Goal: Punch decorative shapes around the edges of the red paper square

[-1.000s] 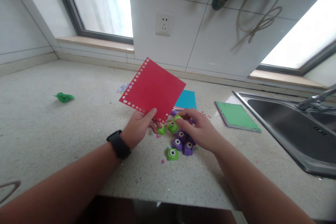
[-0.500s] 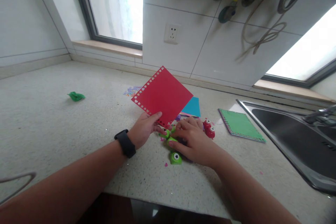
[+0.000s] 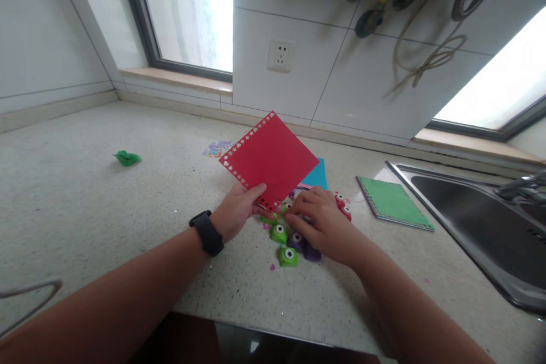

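Note:
My left hand (image 3: 239, 210), with a dark watch on the wrist, grips the near corner of a red paper sheet (image 3: 271, 159), thumb on top. The sheet is tilted above the counter, with small punched shapes, hearts and flowers among them, along its left edges. My right hand (image 3: 322, 219) is over a cluster of small craft punches, its fingers curled and drawn together; what is in them is hidden. Near it are a green craft punch (image 3: 289, 256), another green punch (image 3: 279, 232), a purple punch (image 3: 297, 239) and red punches (image 3: 344, 207).
Behind the red sheet lies blue paper (image 3: 318, 173). Green punched sheets (image 3: 396, 205) are stacked beside the steel sink (image 3: 464, 210). Colourful paper bits (image 3: 217, 149) lie behind, and a crumpled green piece (image 3: 127, 158) lies left. A tiled wall with a socket (image 3: 280, 56) backs the counter.
My right hand has shifted slightly right, its thumb coming off a green punch, so more of the green and purple punches shows. The red sheet has moved slightly right in view.

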`<state>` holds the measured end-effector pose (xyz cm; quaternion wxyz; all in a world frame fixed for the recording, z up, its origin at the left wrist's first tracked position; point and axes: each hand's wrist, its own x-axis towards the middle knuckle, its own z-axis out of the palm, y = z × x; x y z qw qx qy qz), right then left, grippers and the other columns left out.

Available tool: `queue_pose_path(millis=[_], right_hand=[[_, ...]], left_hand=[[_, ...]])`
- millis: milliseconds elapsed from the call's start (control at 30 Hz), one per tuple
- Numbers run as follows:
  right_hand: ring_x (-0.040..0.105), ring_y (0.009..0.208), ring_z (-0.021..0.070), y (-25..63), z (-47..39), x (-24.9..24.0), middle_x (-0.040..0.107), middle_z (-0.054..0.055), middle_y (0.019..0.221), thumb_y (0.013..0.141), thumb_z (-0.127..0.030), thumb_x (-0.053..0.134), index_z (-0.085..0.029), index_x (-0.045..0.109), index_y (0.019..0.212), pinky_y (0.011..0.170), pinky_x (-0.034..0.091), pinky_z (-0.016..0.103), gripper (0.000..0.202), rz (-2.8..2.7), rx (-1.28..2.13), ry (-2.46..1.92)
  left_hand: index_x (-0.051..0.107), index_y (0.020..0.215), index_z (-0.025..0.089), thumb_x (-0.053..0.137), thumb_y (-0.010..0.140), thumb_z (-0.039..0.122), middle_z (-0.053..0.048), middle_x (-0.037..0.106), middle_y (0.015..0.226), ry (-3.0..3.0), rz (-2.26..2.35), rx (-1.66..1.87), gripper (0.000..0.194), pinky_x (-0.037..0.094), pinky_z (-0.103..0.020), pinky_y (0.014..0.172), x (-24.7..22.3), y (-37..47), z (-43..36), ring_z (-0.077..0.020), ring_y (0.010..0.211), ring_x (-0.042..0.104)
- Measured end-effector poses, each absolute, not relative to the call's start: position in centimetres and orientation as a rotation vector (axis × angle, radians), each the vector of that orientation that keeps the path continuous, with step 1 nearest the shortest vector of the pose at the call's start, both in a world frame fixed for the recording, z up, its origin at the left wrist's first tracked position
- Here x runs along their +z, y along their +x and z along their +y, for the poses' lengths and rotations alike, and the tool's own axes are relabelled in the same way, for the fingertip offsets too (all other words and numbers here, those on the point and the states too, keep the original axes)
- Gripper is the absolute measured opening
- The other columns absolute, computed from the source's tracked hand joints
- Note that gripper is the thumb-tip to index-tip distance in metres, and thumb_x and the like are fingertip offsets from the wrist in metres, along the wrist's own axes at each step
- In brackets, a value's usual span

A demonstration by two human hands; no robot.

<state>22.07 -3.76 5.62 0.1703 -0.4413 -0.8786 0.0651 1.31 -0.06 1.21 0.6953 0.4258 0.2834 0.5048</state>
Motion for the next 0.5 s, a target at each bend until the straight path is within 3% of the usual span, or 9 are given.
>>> queue_pose_path(millis=[100,267,500], right_hand=[[0.057,0.081,0.0234,23.9,-2.7,5.8,0.069,0.007,0.08,0.103,-0.035,0.047,-0.02,0.071,0.084,0.078,0.039,0.04,0.034,-2.238,0.128,-1.344],[0.064,0.084,0.0253,27.2,-0.8,5.6,0.074,0.009,0.093,0.097,-0.035,0.051,-0.02,0.071,0.103,0.076,0.045,0.04,0.025,-1.832,0.081,-1.564],[0.064,0.095,0.028,29.6,0.4,5.0,0.075,0.01,0.098,0.096,-0.03,0.056,-0.021,0.077,0.097,0.089,0.046,0.046,0.022,-2.193,0.047,-1.594]], left_hand=[[0.069,0.111,0.012,0.075,0.083,0.031,-0.012,0.079,0.094,0.98,0.661,1.115,0.034,0.061,-0.027,0.052,1.1,1.3,0.0,-0.0197,0.065,0.075],[0.07,0.107,0.012,0.079,0.081,0.031,-0.013,0.079,0.096,1.008,0.702,1.113,0.034,0.061,-0.026,0.054,0.8,1.2,0.1,-0.0195,0.067,0.075],[0.069,0.107,0.013,0.079,0.081,0.028,-0.01,0.079,0.096,1.003,0.708,1.141,0.032,0.061,-0.025,0.053,1.1,1.3,-0.1,-0.0178,0.066,0.074]])
